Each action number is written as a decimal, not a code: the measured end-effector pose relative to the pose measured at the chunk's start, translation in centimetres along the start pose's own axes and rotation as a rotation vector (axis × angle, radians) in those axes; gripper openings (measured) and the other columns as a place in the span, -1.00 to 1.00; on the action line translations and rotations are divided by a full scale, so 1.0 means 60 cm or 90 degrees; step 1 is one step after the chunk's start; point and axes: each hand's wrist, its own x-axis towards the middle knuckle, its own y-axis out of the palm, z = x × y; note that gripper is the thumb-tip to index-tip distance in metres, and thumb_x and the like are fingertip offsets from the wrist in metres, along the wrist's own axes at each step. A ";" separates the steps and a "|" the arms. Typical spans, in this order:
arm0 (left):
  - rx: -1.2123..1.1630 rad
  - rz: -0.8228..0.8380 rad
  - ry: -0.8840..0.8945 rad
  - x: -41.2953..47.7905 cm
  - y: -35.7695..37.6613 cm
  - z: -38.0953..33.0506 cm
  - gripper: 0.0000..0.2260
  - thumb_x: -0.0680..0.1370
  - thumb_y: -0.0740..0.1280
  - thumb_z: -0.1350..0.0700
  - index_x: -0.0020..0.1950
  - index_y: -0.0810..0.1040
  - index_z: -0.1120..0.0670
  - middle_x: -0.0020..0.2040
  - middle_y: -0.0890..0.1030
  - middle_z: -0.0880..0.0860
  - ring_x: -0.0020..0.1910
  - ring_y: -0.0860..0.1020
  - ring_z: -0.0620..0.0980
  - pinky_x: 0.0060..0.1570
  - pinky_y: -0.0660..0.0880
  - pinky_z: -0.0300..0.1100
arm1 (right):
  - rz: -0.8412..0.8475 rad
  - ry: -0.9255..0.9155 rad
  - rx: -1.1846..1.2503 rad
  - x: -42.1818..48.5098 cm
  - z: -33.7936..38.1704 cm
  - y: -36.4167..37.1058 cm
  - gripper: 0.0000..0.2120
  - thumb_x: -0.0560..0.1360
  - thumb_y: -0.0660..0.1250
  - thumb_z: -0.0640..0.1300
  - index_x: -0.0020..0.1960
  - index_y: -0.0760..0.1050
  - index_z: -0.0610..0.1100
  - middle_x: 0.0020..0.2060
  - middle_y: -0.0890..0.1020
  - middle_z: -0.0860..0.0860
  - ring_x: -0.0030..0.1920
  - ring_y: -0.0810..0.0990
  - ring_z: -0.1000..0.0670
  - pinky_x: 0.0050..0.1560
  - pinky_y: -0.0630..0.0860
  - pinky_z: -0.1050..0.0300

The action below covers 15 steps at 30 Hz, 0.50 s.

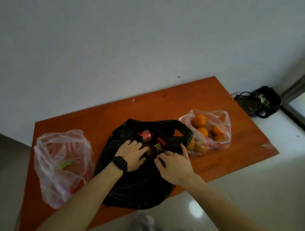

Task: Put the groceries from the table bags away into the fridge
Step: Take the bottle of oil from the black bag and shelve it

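Observation:
A black plastic bag (137, 185) lies open in the middle of the orange table (166, 105). Inside it I see a red drink can (146, 135) and something yellowish beneath my fingers. My left hand (131, 154), with a dark watch on the wrist, reaches into the bag's mouth, fingers curled over the contents. My right hand (174, 163) pinches the bag's right edge and holds it apart. A clear bag of oranges (209, 130) sits to the right. Another clear bag (62, 163) with red and green items lies to the left.
The table stands against a white wall. A dark basket and a black bin (265, 101) sit on the floor past the table's far right corner. White shoes (142, 224) show at the bottom on the pale tiled floor.

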 end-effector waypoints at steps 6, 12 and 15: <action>0.009 -0.042 -0.012 -0.132 0.098 0.113 -0.60 0.55 0.14 -0.21 0.01 0.70 -0.05 -0.09 0.58 0.03 -0.07 0.51 0.08 -0.09 0.43 -0.05 | 0.070 0.143 -0.015 -0.001 -0.039 0.054 -0.26 0.47 0.26 0.36 0.52 0.18 0.02 0.43 0.23 -0.07 0.18 0.56 -0.20 0.21 0.49 -0.12; -0.019 -0.112 -0.007 -0.206 0.141 0.073 -0.50 0.58 0.17 -0.23 -0.42 0.64 -0.03 -0.31 0.52 -0.03 -0.24 0.45 0.00 -0.19 0.40 -0.10 | 0.108 0.171 0.044 -0.047 -0.036 0.123 -0.29 0.45 0.26 0.40 0.41 0.25 -0.01 0.34 0.32 -0.02 0.21 0.52 -0.14 0.18 0.46 -0.08; -0.073 -0.076 -0.106 -0.221 0.150 0.053 -0.31 0.64 -0.06 -0.28 -0.46 0.62 -0.02 -0.34 0.51 -0.05 -0.24 0.45 0.00 -0.18 0.35 -0.08 | 0.109 0.169 0.097 -0.064 -0.057 0.129 -0.21 0.43 0.26 0.45 0.46 0.24 -0.02 0.37 0.27 0.02 0.24 0.50 -0.13 0.22 0.46 -0.07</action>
